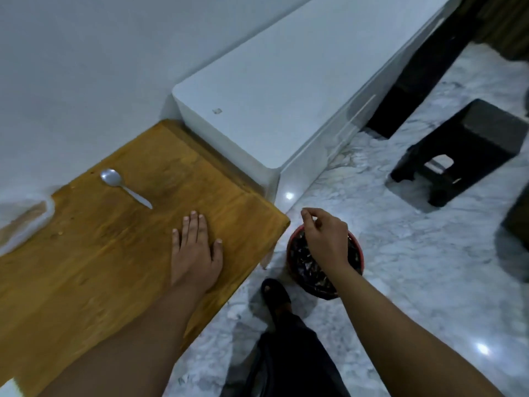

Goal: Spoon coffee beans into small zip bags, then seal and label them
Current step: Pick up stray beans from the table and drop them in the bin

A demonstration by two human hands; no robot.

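Left hand [196, 253] flat by table [100, 267] edge; right hand [326, 242] curled above bin [303, 270], grip unclear.

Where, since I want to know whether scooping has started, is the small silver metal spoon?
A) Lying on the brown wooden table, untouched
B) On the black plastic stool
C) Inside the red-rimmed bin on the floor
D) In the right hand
A: the small silver metal spoon lies on the brown wooden table, apart from the left hand, which is flat on the wood; the right hand is over the red-rimmed bin.
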